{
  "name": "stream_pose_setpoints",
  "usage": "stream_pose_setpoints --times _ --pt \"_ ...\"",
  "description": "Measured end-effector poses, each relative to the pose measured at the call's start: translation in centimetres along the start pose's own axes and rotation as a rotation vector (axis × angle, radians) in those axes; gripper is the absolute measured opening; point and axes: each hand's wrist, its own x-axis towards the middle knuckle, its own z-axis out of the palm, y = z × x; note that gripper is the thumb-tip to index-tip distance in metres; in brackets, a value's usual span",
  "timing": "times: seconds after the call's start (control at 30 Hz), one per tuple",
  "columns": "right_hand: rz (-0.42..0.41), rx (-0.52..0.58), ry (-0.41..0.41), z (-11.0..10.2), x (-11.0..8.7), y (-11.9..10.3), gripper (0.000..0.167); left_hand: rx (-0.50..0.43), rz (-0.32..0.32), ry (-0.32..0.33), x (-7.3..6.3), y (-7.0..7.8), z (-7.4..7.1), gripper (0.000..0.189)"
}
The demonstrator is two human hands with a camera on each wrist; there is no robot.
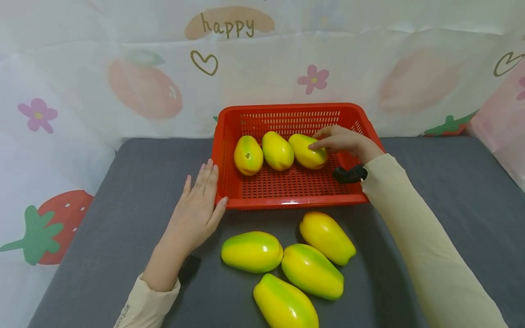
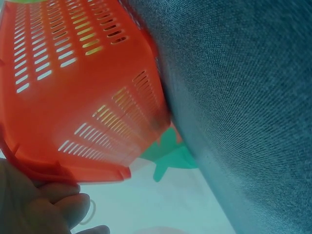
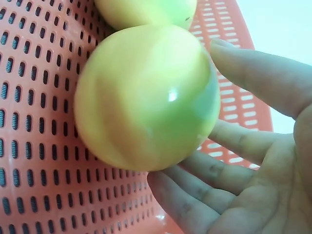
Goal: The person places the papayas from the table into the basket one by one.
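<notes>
Three yellow-green papayas lie side by side in a red plastic basket (image 1: 287, 201). My right hand (image 1: 342, 140) reaches over the basket's right side, its fingertips at the right-hand papaya (image 1: 305, 152). In the right wrist view the thumb (image 3: 258, 70) and loosely spread fingers (image 3: 195, 190) stand around one end of that papaya (image 3: 141, 107), the palm apart from it. Flat fingers of my left hand (image 1: 197, 209) rest along the basket's left wall. The left wrist view shows that hand's fingers (image 2: 61, 204) by the basket rim (image 2: 92, 175).
Several more papayas lie on the grey table (image 1: 135, 191) in front of the basket, among them one papaya (image 1: 252, 252) at the left and another (image 1: 287, 303) nearest me. A printed cloth (image 1: 262, 54) hangs right behind the basket. A black strap (image 1: 349, 174) sits at my right wrist.
</notes>
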Motion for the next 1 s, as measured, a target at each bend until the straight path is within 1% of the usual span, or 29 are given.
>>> stream_pose_setpoints --times 0.13,0.33,0.43,0.53,0.63,0.77,0.9,1.0 --pt "0.007 0.002 0.019 -0.1 -0.2 -0.2 0.058 -0.004 -0.003 -0.006 0.0 0.0 0.1 0.069" --pt "0.026 -0.035 0.064 -0.6 -1.1 -0.7 0.057 0.004 -0.010 -0.008 0.0 0.0 0.1 0.070" --pt "0.030 -0.035 0.066 -0.8 -1.7 -0.7 0.057 0.006 -0.009 -0.011 0.0 0.0 0.0 0.070" --pt "0.019 -0.013 0.067 -0.9 -2.4 -0.7 0.057 0.008 -0.011 -0.013 0.0 0.0 0.0 0.070" --pt "-0.003 0.007 0.066 -0.9 -3.2 -0.7 0.056 0.002 -0.016 -0.018 -0.1 0.0 0.1 0.070" --pt "-0.017 0.032 0.085 -0.9 -4.6 -0.8 0.057 -0.004 -0.017 -0.023 -0.2 0.0 0.1 0.070" --pt "-0.032 0.072 0.131 -0.9 -6.3 -0.7 0.058 -0.005 -0.006 -0.017 -0.1 -0.1 0.1 0.069" --pt "-0.059 0.095 0.170 -0.7 -7.9 -0.7 0.058 -0.006 -0.001 -0.014 0.2 -0.2 0.0 0.069"
